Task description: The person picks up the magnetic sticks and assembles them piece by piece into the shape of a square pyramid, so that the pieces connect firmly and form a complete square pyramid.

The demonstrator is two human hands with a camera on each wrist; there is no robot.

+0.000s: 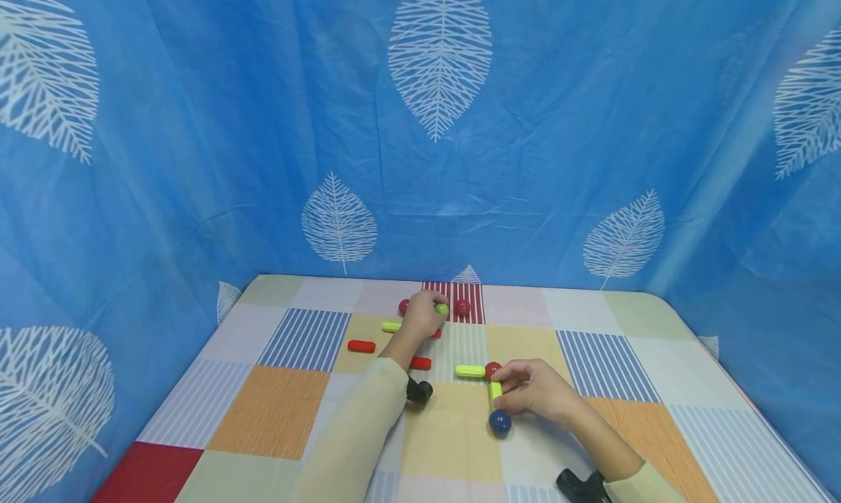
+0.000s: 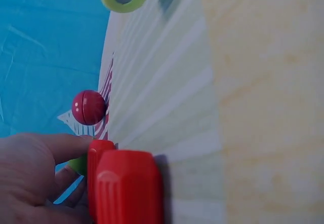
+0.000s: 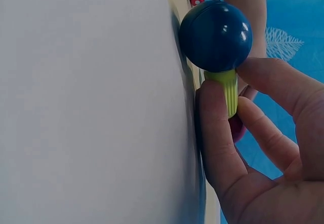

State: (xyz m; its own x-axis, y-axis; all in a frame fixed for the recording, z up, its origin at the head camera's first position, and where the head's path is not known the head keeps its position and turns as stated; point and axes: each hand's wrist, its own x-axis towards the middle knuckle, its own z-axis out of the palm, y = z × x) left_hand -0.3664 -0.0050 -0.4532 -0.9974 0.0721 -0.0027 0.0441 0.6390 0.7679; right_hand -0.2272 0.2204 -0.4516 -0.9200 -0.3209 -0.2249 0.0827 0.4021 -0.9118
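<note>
My right hand (image 1: 542,392) pinches a yellow-green rod (image 1: 496,391) between thumb and fingers. A larger blue ball (image 3: 216,35) meets the rod's near end, and a red ball (image 1: 492,371) is at its far end. Another yellow-green rod (image 1: 469,371) touches that red ball from the left, making an L shape. Farther back, my left hand (image 1: 423,315) has thumb and fingers around a green ball (image 1: 442,309), partly hidden by the fingers in the left wrist view. Red balls sit on both sides of this hand, one on the right (image 1: 463,307) and one on the left (image 1: 404,307).
Around the left forearm lie a red rod (image 1: 361,347), another red rod (image 1: 421,363) and a yellow-green rod (image 1: 390,327). A further red rod (image 1: 436,333) is partly covered by the left hand. A blue curtain (image 1: 525,160) stands behind the patchwork tablecloth (image 1: 276,415).
</note>
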